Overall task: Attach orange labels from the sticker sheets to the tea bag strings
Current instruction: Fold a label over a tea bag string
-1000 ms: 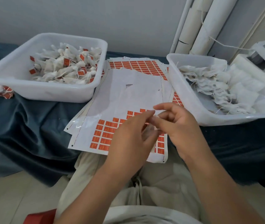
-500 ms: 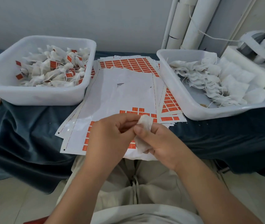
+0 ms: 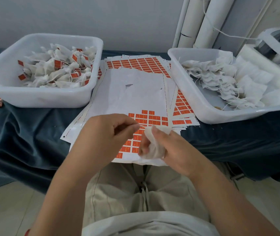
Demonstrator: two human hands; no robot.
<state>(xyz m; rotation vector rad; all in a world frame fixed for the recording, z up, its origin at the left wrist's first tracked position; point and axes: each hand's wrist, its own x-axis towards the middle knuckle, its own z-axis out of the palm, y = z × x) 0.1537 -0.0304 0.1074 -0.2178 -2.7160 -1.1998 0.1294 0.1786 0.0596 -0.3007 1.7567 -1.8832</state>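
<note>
Both hands are up over the sticker sheet (image 3: pixel 135 92), bottom centre of the frame. The right hand (image 3: pixel 175 150) is wrapped round a white tea bag (image 3: pixel 150 147), fingers curled about its lower half and thumb pressed on the upper part. The bag's long axis runs almost straight up the frame, its free top corner pointing up and a touch left, right at the other hand's fingertips.

The left hand (image 3: pixel 105 138) is curled, thumb and forefinger pinched together just beside that top corner. Is the string between them? Too fine to make out, so I cannot tell.

Here's what the next move hangs on: the orange labels (image 3: pixel 149 118) sit directly beyond the hands, toward the upper middle of the frame, more of them showing in the gap between the hands. The left fingertips look closer to that block, so I'd expect that hand to peel one. The sheet's long axis runs up the frame, away from the person.

Upper left, a tub (image 3: pixel 42 99) of labelled bags; upper right, a tub (image 3: pixel 193 92) of bare ones.
</note>
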